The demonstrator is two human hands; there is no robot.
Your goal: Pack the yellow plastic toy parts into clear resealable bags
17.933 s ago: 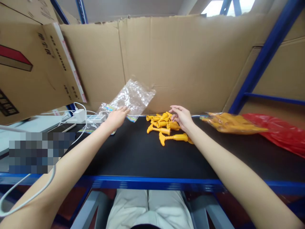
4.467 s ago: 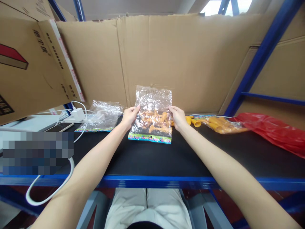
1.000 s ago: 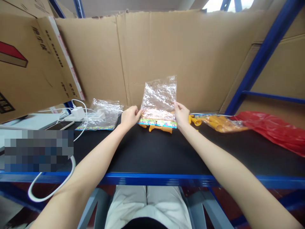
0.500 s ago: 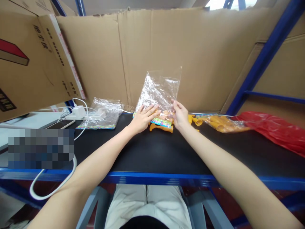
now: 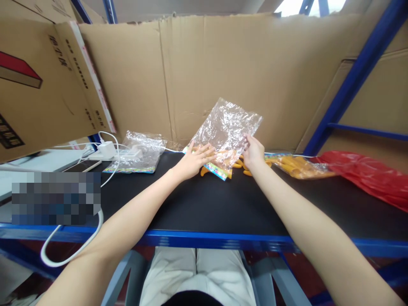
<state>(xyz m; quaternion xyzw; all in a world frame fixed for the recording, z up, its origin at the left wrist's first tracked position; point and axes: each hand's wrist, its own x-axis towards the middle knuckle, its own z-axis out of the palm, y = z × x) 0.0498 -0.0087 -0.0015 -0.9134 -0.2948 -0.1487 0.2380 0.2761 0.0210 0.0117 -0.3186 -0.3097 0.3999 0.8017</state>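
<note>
A clear plastic bag (image 5: 228,125) with a colourful printed strip along its lower edge is tilted up over the table. My right hand (image 5: 254,152) pinches the bag's right edge. Against its lower left side lies my left hand (image 5: 195,161), flat with its fingers spread. Several orange-yellow plastic pieces (image 5: 247,172) lie beneath and behind the bag, partly hidden by it and by my hands. To the right rests another clear bag (image 5: 295,165) filled with similar orange-yellow pieces.
On the left lies a second clear bag (image 5: 143,153) beside a white power strip (image 5: 132,153) with chargers and cables. A phone (image 5: 83,166) is near them. A red plastic bag (image 5: 366,174) sits at the right. Cardboard (image 5: 223,59) walls the back; a blue beam (image 5: 216,240) edges the table.
The clear bag has turned clockwise, its top leaning to the right. My right hand has shifted right with the bag's edge; my left hand has moved slightly right.
</note>
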